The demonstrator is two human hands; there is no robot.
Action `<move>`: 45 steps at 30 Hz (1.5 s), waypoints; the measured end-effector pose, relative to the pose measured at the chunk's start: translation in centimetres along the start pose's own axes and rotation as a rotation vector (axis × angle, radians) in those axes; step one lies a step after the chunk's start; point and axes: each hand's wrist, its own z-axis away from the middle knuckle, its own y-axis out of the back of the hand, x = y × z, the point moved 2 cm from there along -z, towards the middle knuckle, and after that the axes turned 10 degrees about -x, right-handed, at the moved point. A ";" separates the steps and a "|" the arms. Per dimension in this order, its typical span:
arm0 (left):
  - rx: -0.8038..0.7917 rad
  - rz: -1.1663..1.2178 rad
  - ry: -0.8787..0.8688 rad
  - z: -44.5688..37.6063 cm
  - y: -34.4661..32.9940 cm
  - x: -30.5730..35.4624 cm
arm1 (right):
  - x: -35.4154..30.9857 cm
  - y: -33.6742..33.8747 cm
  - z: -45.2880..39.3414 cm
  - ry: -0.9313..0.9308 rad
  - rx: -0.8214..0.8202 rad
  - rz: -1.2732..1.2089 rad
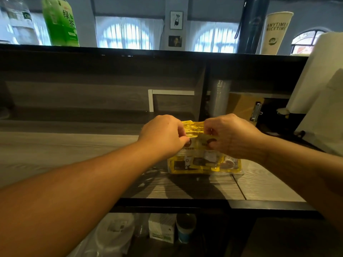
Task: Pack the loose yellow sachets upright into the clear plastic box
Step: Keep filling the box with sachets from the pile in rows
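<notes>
A clear plastic box [232, 168] stands on the grey wooden counter [74, 145], filled with several yellow sachets [193, 127] standing upright, their top edges showing between my hands. My left hand [163, 136] pinches the sachets' tops from the left side. My right hand [230, 136] pinches them from the right. Both hands sit directly above the box and hide most of its top. More sachets with dark printed labels show through the box's front wall.
A raised shelf runs behind the counter with a green tea bottle [60, 21], a paper cup [276, 32] and a dark flask [252, 25]. A brown clipboard [243, 108] and a paper roll [315, 80] stand at right. Cups and boxes sit below the counter edge.
</notes>
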 end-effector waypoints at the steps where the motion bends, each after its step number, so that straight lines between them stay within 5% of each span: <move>1: -0.001 0.010 -0.003 0.0 0.0 -0.1 | 0.0 0.0 -0.3 -0.025 -0.036 0.035; 11: 0.030 0.252 -0.022 -0.6 -0.5 -1.0 | -0.2 1.5 -2.2 -0.068 -0.276 -0.091; 18: 0.315 0.400 0.078 -3.2 -0.6 -6.8 | 0.2 3.0 -4.1 -0.037 -0.287 -0.273; 27: -0.146 0.012 0.258 -9.0 -4.7 -13.7 | -1.8 1.7 -11.9 0.023 -0.064 -0.154; 36: -0.203 0.092 0.341 -7.9 -4.9 -14.9 | -3.1 0.4 -18.4 -0.083 -0.291 -0.059; 45: 0.490 0.551 0.251 -7.2 -2.4 -14.9 | -5.3 -1.8 -23.6 -0.186 -0.575 0.063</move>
